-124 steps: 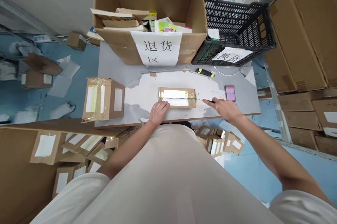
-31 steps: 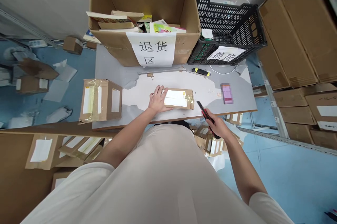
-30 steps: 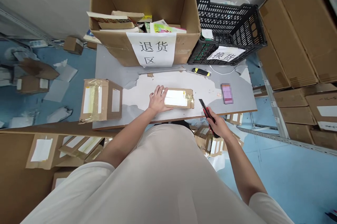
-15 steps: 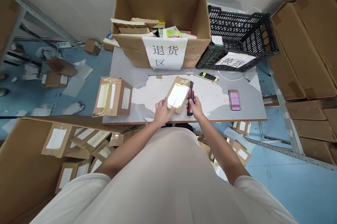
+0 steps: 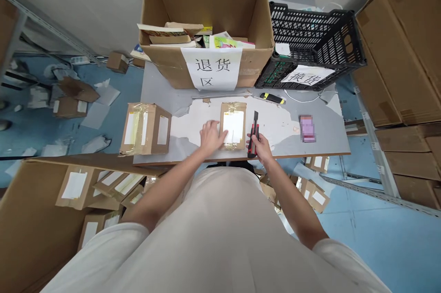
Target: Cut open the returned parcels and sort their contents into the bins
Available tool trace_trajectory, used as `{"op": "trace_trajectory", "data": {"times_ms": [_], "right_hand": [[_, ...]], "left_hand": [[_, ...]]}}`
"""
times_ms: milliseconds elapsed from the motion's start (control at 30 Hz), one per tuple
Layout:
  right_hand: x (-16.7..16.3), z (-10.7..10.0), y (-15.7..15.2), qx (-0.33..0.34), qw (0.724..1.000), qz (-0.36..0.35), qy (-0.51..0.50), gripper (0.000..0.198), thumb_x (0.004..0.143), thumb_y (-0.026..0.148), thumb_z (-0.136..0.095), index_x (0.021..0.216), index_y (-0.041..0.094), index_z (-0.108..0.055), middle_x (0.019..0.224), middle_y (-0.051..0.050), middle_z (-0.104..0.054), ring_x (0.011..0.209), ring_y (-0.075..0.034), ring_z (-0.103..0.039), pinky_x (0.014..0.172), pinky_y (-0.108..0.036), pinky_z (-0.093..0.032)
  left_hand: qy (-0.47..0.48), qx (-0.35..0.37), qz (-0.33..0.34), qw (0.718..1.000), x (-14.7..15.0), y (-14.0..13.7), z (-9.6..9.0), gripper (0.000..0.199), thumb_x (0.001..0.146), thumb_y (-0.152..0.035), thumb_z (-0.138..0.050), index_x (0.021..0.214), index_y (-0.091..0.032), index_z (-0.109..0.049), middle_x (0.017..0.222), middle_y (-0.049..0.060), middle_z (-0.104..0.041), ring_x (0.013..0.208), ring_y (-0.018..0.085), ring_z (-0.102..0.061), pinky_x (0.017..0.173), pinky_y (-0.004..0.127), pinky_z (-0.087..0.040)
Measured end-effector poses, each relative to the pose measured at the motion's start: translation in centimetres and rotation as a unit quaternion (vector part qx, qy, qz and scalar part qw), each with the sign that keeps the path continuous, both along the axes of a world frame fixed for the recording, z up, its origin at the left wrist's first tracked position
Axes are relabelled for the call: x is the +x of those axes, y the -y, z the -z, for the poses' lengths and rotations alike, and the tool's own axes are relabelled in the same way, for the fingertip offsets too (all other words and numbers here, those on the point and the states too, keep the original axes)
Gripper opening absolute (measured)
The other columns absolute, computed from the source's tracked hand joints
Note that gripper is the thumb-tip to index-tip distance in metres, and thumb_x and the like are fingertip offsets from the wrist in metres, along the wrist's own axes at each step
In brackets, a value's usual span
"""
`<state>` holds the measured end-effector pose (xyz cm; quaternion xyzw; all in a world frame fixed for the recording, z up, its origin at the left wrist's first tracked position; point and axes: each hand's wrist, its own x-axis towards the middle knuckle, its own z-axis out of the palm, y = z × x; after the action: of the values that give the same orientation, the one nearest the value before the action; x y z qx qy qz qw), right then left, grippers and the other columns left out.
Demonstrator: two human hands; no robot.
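Observation:
A small cardboard parcel [image 5: 233,125] with a white label and clear tape lies squarely on the table in front of me. My left hand [image 5: 211,137] is at its left side, fingers apart, with the thumb against or just over the parcel's lower left edge. My right hand [image 5: 261,145] is closed around a red and black utility knife [image 5: 252,141] to the parcel's right. The knife's blade end points away from me and stands apart from the parcel.
A taped carton [image 5: 146,128] stands on the table [image 5: 188,154] at left. Behind are a large open box [image 5: 165,70] of books and a black crate [image 5: 324,49]. A yellow-black cutter [image 5: 272,98] and a pink phone-like item [image 5: 307,128] lie at right. Below left, a big box [image 5: 41,210] holds parcels.
The parcel has turned from tilted to straight. My left hand has loosened on it, and my right hand has moved slightly right with the knife, away from the parcel.

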<state>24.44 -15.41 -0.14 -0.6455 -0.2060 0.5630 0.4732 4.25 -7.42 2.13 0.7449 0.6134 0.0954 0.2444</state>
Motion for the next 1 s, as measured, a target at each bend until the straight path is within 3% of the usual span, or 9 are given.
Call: {"op": "trace_trajectory", "data": {"times_ms": [100, 167, 233, 333, 533, 667, 800, 900, 1000], "right_hand": [[-0.5, -0.3, 3.3, -0.075, 0.996, 0.009, -0.051, 0.038, 0.078, 0.055, -0.061, 0.099, 0.024, -0.05, 0.106, -0.005, -0.067, 0.072, -0.014, -0.066, 0.061, -0.031, -0.058], [-1.0, -0.5, 4.8, -0.108, 0.988, -0.001, -0.112, 0.036, 0.081, 0.054, -0.06, 0.1, 0.026, -0.047, 0.099, -0.005, -0.069, 0.076, -0.018, -0.069, 0.064, -0.036, -0.059], [-1.6, -0.7, 5.3, -0.109, 0.979, -0.002, -0.171, 0.036, 0.082, 0.054, -0.059, 0.102, 0.027, -0.045, 0.095, -0.006, -0.07, 0.083, -0.022, -0.071, 0.07, -0.041, -0.059], [-2.4, -1.0, 4.9, -0.084, 0.977, 0.028, -0.194, 0.037, 0.082, 0.054, -0.059, 0.101, 0.028, -0.043, 0.094, -0.006, -0.071, 0.093, -0.024, -0.07, 0.076, -0.043, -0.059], [-0.2, -0.9, 2.2, -0.035, 0.995, 0.05, -0.076, 0.039, 0.08, 0.054, -0.059, 0.102, 0.027, -0.043, 0.097, -0.005, -0.071, 0.097, -0.022, -0.069, 0.079, -0.039, -0.058], [3.3, -0.2, -2.2, 0.013, 0.998, 0.057, 0.007, 0.039, 0.079, 0.053, -0.058, 0.1, 0.026, -0.041, 0.096, -0.003, -0.07, 0.091, -0.018, -0.069, 0.079, -0.034, -0.057], [5.1, 0.4, -6.9, 0.018, 0.997, 0.006, 0.075, 0.039, 0.078, 0.054, -0.058, 0.098, 0.024, -0.042, 0.082, -0.001, -0.068, 0.073, -0.013, -0.068, 0.071, -0.031, -0.056], [5.9, 0.3, -7.6, 0.017, 0.993, -0.035, 0.115, 0.041, 0.079, 0.055, -0.056, 0.103, 0.023, -0.045, 0.088, -0.002, -0.068, 0.067, -0.012, -0.066, 0.067, -0.029, -0.056], [7.2, -0.3, -5.5, 0.009, 0.977, -0.088, 0.192, 0.046, 0.08, 0.054, -0.055, 0.11, 0.02, -0.051, 0.093, -0.004, -0.066, 0.06, -0.011, -0.065, 0.057, -0.026, -0.054]], "left_hand": [[0.033, 0.036, 0.052, 0.997, 1.2, -6.6, 0.5, 0.068, 0.084, -0.043, -0.051, 0.141, -0.01, -0.035, 0.144, 0.018, -0.038, 0.134, 0.029, -0.038, 0.106, 0.04, -0.036], [0.031, 0.012, 0.088, 0.996, 2.0, -10.3, 1.0, 0.078, 0.079, -0.043, -0.06, 0.143, -0.009, -0.032, 0.15, 0.019, -0.032, 0.138, 0.03, -0.032, 0.108, 0.038, -0.034], [0.013, -0.056, 0.122, 0.991, 2.5, -12.6, 1.4, 0.072, 0.075, -0.043, -0.064, 0.136, -0.01, -0.044, 0.139, 0.017, -0.048, 0.13, 0.031, -0.044, 0.105, 0.038, -0.038], [0.003, -0.105, 0.126, 0.987, 2.7, -13.4, 1.6, 0.058, 0.074, -0.043, -0.063, 0.123, -0.013, -0.058, 0.114, 0.012, -0.066, 0.111, 0.029, -0.06, 0.095, 0.036, -0.045], [0.01, -0.084, -0.025, 0.996, 0.0, -9.6, 1.6, 0.051, 0.078, -0.047, -0.057, 0.115, -0.012, -0.062, 0.107, 0.013, -0.07, 0.101, 0.027, -0.063, 0.088, 0.034, -0.048], [0.054, -0.081, -0.097, 0.99, -3.0, -4.1, 1.8, 0.045, 0.082, -0.051, -0.051, 0.1, -0.014, -0.068, 0.101, 0.012, -0.072, 0.096, 0.025, -0.066, 0.086, 0.032, -0.048], [0.098, -0.128, -0.135, 0.978, -4.2, 1.3, 2.1, 0.048, 0.078, -0.059, -0.053, 0.092, -0.016, -0.069, 0.094, 0.01, -0.073, 0.092, 0.024, -0.068, 0.084, 0.032, -0.05], [0.077, -0.118, -0.152, 0.978, -3.9, 2.7, 1.9, 0.054, 0.078, -0.059, -0.053, 0.107, -0.015, -0.065, 0.104, 0.012, -0.071, 0.101, 0.026, -0.065, 0.088, 0.036, -0.049], [0.031, -0.014, -0.116, 0.993, -3.1, 1.8, 1.2, 0.073, 0.077, -0.05, -0.056, 0.137, -0.01, -0.042, 0.137, 0.018, -0.051, 0.129, 0.029, -0.046, 0.102, 0.04, -0.04]]}}
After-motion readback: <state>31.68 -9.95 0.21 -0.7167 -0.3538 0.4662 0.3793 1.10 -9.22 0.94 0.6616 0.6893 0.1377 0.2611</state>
